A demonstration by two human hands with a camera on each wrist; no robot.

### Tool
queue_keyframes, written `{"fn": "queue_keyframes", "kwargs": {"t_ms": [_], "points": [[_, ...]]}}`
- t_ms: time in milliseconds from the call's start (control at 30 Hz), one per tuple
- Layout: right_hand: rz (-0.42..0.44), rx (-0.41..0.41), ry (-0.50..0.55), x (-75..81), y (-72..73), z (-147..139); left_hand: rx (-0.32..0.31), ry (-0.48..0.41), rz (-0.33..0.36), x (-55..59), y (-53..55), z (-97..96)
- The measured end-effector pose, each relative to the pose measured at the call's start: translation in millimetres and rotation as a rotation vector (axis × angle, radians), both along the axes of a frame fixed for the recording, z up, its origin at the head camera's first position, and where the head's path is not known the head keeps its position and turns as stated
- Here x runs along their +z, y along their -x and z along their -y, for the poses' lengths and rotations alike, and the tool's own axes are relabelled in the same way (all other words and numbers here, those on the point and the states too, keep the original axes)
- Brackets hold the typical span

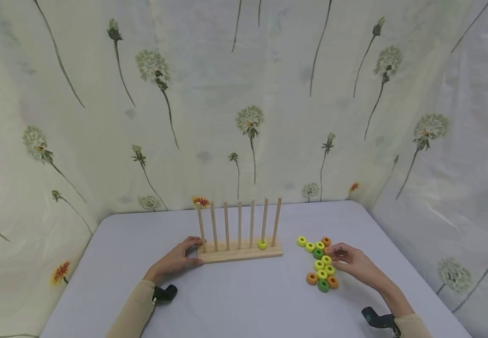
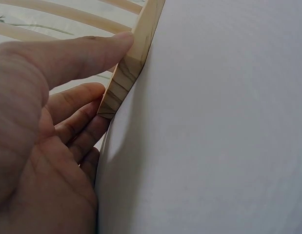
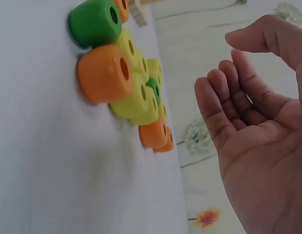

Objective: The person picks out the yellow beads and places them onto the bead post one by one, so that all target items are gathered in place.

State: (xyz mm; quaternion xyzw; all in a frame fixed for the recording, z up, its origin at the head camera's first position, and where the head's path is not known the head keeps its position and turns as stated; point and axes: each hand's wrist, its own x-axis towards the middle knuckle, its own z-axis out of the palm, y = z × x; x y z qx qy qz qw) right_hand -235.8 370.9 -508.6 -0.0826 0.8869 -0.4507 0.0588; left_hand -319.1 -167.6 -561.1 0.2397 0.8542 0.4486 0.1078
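A wooden peg rack (image 1: 240, 255) with several upright pegs stands toward the back of the table. One yellow bead (image 1: 262, 244) sits at the bottom of the second peg from the right. My left hand (image 1: 177, 259) grips the rack's left end, thumb on the front edge and fingers behind; the left wrist view shows the thumb against the wooden base (image 2: 125, 78). My right hand (image 1: 359, 267) hovers at the right side of a group of loose beads, its fingers bent and holding nothing. In the right wrist view, an orange bead (image 3: 103, 74) and a green bead (image 3: 93, 23) lie nearest.
Several yellow, orange and green beads lie clustered right of the rack, among them a green bead (image 1: 323, 286) at the front and a yellow bead (image 1: 301, 241) at the back left. A flower-printed curtain (image 1: 210, 117) hangs behind and beside the white table (image 1: 244, 300).
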Motion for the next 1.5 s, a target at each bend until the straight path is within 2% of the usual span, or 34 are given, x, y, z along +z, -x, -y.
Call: {"fn": "queue_keyframes", "kwargs": {"t_ms": [167, 333, 600, 933, 1500], "points": [[0.055, -0.044, -0.009, -8.4, 1.9, -7, 0.003, 0.007, -0.002, -0.4, -0.2, 1.3], [0.088, -0.04, 0.008, -18.1, 2.2, -12, 0.004, 0.013, 0.0, 1.1, 0.0, 1.2], [0.099, -0.009, 0.021, -28.9, 4.1, -17, 0.006, 0.008, 0.011, 2.7, 0.2, 0.3], [0.133, -0.069, -0.031, -37.7, 6.2, -13, 0.003, 0.001, 0.017, 2.4, -0.9, 0.7], [0.13, -0.063, -0.064, -46.4, 8.9, -11, 0.029, 0.027, 0.016, 2.7, -2.1, -1.4]]}}
